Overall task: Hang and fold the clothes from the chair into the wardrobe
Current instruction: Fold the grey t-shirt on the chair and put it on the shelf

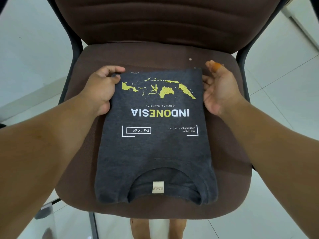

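A dark grey T-shirt [155, 147] lies folded into a narrow rectangle on the brown chair seat [229, 152], print side up, with a yellow map, the word INDONESIA upside down to me, and its collar and label toward me. My left hand [101, 88] pinches the shirt's far left corner between thumb and fingers. My right hand [219, 88] is at the far right edge with its fingers curled against the fabric; an orange plaster wraps one fingertip. Whether the right fingers hold the edge is hidden.
The chair has a padded brown backrest [155, 19] and a black frame [76, 42]. White tiled floor [31, 49] surrounds it. My bare feet [158, 228] show below the seat's front edge. A small pale speck [190, 59] lies on the seat.
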